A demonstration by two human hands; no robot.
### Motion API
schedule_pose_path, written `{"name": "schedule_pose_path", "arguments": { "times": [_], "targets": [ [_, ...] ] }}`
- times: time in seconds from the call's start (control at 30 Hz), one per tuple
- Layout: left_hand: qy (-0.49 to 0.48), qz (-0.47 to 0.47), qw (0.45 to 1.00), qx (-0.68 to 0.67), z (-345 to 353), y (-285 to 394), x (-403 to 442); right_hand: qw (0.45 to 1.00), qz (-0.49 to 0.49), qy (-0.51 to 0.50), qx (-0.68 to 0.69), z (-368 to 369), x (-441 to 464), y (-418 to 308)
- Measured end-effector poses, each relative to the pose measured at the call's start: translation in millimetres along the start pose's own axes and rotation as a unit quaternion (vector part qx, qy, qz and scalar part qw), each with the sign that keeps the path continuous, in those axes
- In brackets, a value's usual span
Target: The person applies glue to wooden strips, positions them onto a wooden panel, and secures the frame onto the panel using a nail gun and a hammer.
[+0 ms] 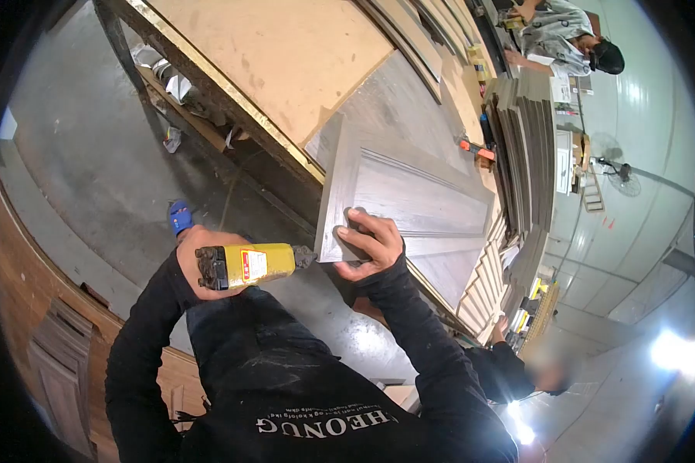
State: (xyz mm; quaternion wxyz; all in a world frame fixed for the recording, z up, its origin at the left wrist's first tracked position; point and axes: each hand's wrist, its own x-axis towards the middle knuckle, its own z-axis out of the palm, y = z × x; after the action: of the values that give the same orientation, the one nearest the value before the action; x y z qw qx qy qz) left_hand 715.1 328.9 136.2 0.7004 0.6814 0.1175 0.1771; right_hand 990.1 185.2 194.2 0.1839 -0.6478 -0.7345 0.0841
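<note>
My left hand [191, 262] is wrapped round a yellow nail gun [266, 264] with a red and white label. The gun's dark nose points right, at the near corner of a grey wooden panel door [417, 197]; whether it touches the edge I cannot tell. My right hand [372, 245] grips that same corner, with fingers on the upper face and the thumb by the edge. The door lies tilted across the workbench, its near end sticking out past the bench edge.
The workbench [262, 58] has a worn front edge. Further along stand a stack of grey boards [521, 154] and an orange tool [479, 150]. One person [556, 35] works across the bench, another [510, 370] to the right. Wooden panels [60, 363] lie behind on the left.
</note>
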Motion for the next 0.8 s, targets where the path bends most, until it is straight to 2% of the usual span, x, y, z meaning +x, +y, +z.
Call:
{"name": "schedule_pose_path", "arguments": {
  "times": [0.2,0.3,0.4,0.5,0.8],
  "targets": [
    [-0.019,-0.010,1.000,0.015,-1.5,3.0,0.7,1.000,0.002,0.009,0.001,0.1,2.4,-2.1],
    [0.043,0.023,0.999,-0.002,8.6,-6.1,0.7,1.000,0.005,0.006,-0.003,-0.4,2.4,-3.1],
    [0.046,0.017,0.999,0.005,9.1,-7.4,-0.6,1.000,0.007,0.003,-0.003,-0.6,2.4,-3.2],
    [-0.006,0.011,1.000,0.014,1.7,-3.1,-1.0,1.000,0.008,0.002,-0.005,-0.9,2.4,-3.9],
    [0.020,0.036,0.998,0.048,2.0,9.5,0.6,1.000,0.001,-0.003,-0.012,0.4,1.6,-4.3]
  ]
}}
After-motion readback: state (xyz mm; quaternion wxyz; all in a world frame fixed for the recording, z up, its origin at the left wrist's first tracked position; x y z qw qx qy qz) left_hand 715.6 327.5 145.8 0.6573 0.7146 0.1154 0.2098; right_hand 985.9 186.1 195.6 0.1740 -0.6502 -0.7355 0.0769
